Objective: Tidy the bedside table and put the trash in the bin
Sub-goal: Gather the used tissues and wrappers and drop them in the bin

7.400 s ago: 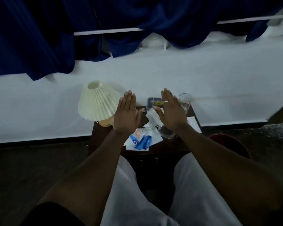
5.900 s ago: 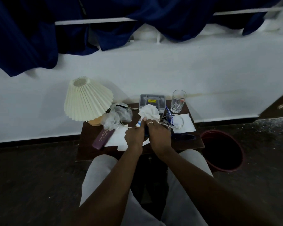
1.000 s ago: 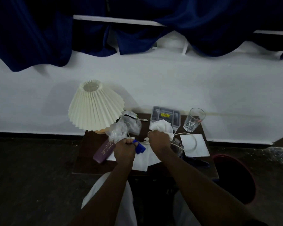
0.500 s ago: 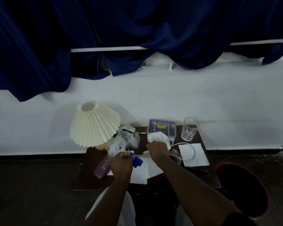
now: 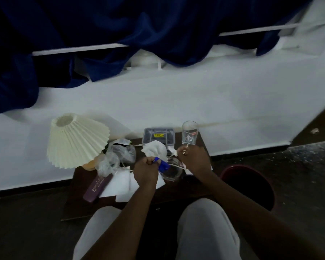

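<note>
On the dark bedside table (image 5: 77, 207), my left hand (image 5: 145, 170) is closed around a blue wrapper (image 5: 162, 165). My right hand (image 5: 194, 158) is closed on a white cable (image 5: 175, 166) that runs over a glass bowl (image 5: 172, 170). A crumpled white tissue (image 5: 155, 150) sits just beyond both hands. Crumpled clear plastic bags (image 5: 116, 156) lie to the left, beside the lamp. White paper sheets (image 5: 118, 182) lie under my left wrist. The dark red bin (image 5: 251, 186) stands on the floor right of the table.
A cream pleated lamp (image 5: 76, 140) stands at the table's back left. A purple case (image 5: 98, 186) lies at the front left. A grey plastic box (image 5: 159, 136) and a drinking glass (image 5: 189, 133) stand at the back. White wall and blue curtains are behind.
My right hand has moved right from the tissue toward the glass, closed on the cable. My left hand has shifted right with the blue wrapper. The camera has tilted.
</note>
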